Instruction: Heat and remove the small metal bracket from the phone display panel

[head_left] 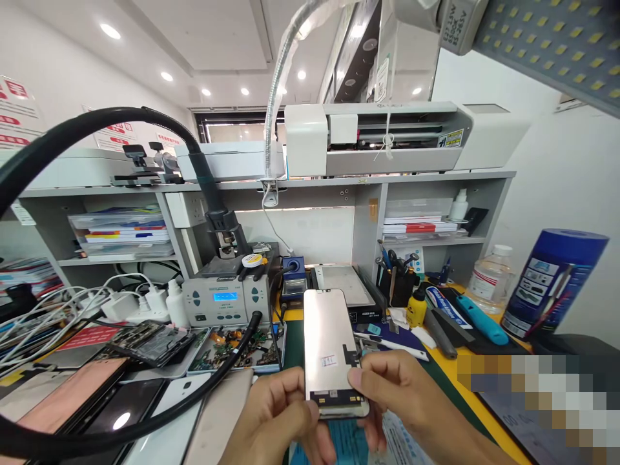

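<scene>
Lower right blotted out by pixel blocks (537, 394), nothing readable there; lamp head (547, 39) cut off at top right, thick black hose (97, 123) looped out of frame at left and bottom. Wrists & forearms cropped by bottom edge. Labels on wall posters and blue can (555, 281) too small/blurred to read. Parts in the tray (232, 352) just a jumble, couldn't sort individual bits. Held upright at centre, just above the green mat (293, 342) and in front of the gray station w/ blue display (226, 298): phone screen (330, 349), back side facing camera. Thin flat rectangle w/ rounded corners, dull metallic sheen w/ pinkish tint, small sticker near lower middle, dark flex strip w/ gold contacts along bottom edge, notch-like cutout on right side. Left hand (276, 410) curled under lower left corner, fingers bent, thumb against the panel's left edge; gripped the screen. Right hand (397, 394) pinched lower right edge, thumb on the back face near the flex, other fingers behind & mostly hidden. Elsewhere: glossy dark phones & a copper-toned panel (72, 400) flat at left, white chargers w/ tangled cables (121, 300), yellow bottle (416, 307), teal-handled tool (477, 320), clear plastic bottle (489, 274), gray shelf (339, 184) w/ white machine (378, 139) on top.
</scene>
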Action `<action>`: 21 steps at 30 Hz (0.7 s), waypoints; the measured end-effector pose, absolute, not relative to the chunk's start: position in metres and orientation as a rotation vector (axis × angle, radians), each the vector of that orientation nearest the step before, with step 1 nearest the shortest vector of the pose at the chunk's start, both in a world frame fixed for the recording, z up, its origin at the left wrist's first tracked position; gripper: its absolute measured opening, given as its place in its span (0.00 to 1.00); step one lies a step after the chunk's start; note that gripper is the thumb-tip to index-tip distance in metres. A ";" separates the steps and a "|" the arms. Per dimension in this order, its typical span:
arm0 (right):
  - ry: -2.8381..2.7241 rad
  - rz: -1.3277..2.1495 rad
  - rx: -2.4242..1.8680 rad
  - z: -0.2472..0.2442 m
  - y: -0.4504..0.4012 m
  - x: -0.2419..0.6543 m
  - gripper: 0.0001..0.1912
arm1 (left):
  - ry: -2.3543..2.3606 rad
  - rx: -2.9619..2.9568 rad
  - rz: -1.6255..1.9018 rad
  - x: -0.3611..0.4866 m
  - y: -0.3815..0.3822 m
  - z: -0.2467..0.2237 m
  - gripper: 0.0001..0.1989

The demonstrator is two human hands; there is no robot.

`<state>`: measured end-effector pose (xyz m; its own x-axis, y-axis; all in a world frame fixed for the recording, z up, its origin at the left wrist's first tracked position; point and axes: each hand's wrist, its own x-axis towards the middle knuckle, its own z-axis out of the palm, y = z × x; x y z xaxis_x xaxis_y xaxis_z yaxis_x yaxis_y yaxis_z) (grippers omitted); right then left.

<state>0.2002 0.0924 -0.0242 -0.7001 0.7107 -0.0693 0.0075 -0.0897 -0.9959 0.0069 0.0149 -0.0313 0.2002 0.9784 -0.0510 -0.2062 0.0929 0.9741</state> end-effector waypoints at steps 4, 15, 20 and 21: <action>-1.795 1.712 -0.822 -0.022 0.093 0.202 0.23 | 0.960 1.139 1.130 0.008 0.015 -0.033 0.21; -1.785 1.693 -0.706 -0.024 0.102 0.203 0.21 | 1.011 1.216 1.153 0.007 0.016 -0.038 0.22; -1.816 1.757 -0.600 -0.021 0.112 0.212 0.19 | 1.037 1.273 1.124 0.008 0.016 -0.038 0.24; -1.820 1.765 -0.569 -0.019 0.113 0.214 0.18 | 1.036 1.284 1.122 0.008 0.016 -0.039 0.24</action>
<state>0.2136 0.1134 -0.0192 -0.7672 0.6357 0.0856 -0.0661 0.0543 -0.9963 0.0085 0.0162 -0.0386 0.1732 0.9841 0.0379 -0.0407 -0.0313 0.9987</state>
